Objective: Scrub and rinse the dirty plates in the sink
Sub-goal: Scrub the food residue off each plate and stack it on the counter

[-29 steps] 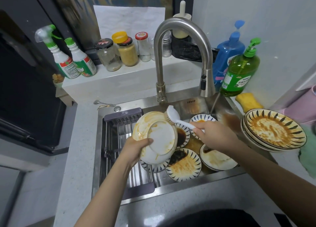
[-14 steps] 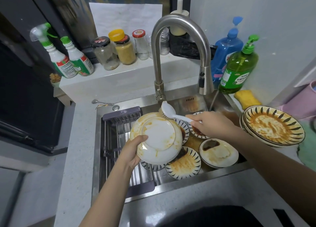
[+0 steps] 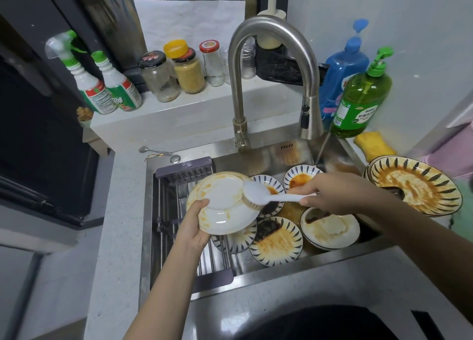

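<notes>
The steel sink [image 3: 258,160] takes up the middle of the view, with a grey roll-up drying rack [image 3: 179,227] across its left part and the arched faucet [image 3: 256,58] over the back; a thin stream of water [image 3: 322,147] runs from its spout toward the right rear corner. On the surface to the right stands a stack of large striped plates [image 3: 414,186], the top one smeared orange and brown, so plenty of the job is left. Four or so smaller soiled dishes lie in the basin, among them a striped plate [image 3: 277,240] with dark sauce and a white plate [image 3: 330,228] just right of it.

The white plate in hand [image 3: 225,206] is held over the sink, above the rack's right edge, underside up. A second ago it stood steeply tilted with its stained inner face partly showing; it has since been laid back flatter and turned, so the foot ring and orange-streaked rim now face the camera. The left hand [image 3: 194,224] grips its near-left rim, thumb curled over the top.

The right hand [image 3: 340,194] is closed round the handle of the white dish brush [image 3: 258,195]. The brush head, which sat at the plate's far upper edge before, has swept down to the plate's right rim, bristles against it.

I judge the scrubbing has passed to the back of this plate; orange streaks remain along the left rim, and rinsing under the stream is not yet done.
</notes>
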`<state>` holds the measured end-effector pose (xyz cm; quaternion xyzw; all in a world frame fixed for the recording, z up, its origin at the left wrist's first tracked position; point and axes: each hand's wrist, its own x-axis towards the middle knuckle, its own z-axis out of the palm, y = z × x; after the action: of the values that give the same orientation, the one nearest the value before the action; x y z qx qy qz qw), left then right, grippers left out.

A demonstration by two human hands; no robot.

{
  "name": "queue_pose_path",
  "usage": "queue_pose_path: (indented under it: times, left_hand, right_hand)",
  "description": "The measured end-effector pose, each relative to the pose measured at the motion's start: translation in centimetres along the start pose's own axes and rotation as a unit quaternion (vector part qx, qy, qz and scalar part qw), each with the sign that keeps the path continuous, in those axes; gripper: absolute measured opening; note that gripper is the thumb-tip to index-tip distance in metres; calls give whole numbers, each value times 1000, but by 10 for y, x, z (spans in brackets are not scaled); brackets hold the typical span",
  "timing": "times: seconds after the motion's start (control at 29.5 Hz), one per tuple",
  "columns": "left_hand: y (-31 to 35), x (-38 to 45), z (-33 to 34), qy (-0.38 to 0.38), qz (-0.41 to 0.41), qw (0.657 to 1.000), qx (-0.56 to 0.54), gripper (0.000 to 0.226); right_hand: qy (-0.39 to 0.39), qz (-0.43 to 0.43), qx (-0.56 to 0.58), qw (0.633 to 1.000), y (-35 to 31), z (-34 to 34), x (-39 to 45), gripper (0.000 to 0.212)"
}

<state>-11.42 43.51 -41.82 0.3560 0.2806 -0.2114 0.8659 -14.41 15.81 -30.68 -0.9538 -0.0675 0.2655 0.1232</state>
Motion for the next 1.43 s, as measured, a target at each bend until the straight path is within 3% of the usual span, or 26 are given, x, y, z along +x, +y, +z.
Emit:
queue_pose_path:
  times: [0.14, 0.27, 0.41, 0.54, 0.68, 0.81, 1.02, 1.09, 1.15, 1.22, 1.29, 1.43]
  left_hand:
    - [-6, 1, 12, -1, -4, 1000, -21, 34]
    - [-12, 1, 37, 21, 0, 999, -34, 24]
    - [-17, 3, 50, 33, 7, 994, -99, 32]
    - [-17, 5, 54, 61, 5, 996, -59, 28]
    - [-18, 5, 56, 39, 12, 996, -79, 30]
    - [-16, 4, 56, 50, 5, 997, -54, 27]
    - [-17, 6, 53, 67, 31, 995, -72, 41]
    - [-13, 5, 52, 95, 34, 994, -39, 23]
    - [-11, 6, 51, 95, 41, 993, -47, 16]
    - [-10, 8, 49, 78, 37, 993, -82, 22]
    - [-8, 10, 49, 75, 28, 994, -80, 13]
    - [-5, 8, 46, 61, 11, 996, -56, 10]
  right_hand:
    - [109, 29, -18, 993, -2, 13, 2, 38]
    - [132, -59, -112, 983, -20, 33, -10, 41]
    - [187, -1, -134, 973, -26, 43, -10, 40]
    - [247, -52, -140, 957, -40, 66, -17, 51]
    - [251, 14, -143, 957, -35, 59, -9, 49]
    - [241, -30, -150, 958, -53, 69, -18, 51]
    - [231, 22, -137, 963, -44, 67, -13, 52]
    - [249, -18, -106, 962, -45, 83, -21, 56]
    - [216, -19, -96, 971, -38, 80, -20, 55]
    - [237, 43, -112, 964, -24, 65, -11, 48]
    - [223, 57, -110, 967, -19, 60, -12, 45]
    - [203, -22, -86, 975, -29, 76, -24, 47]
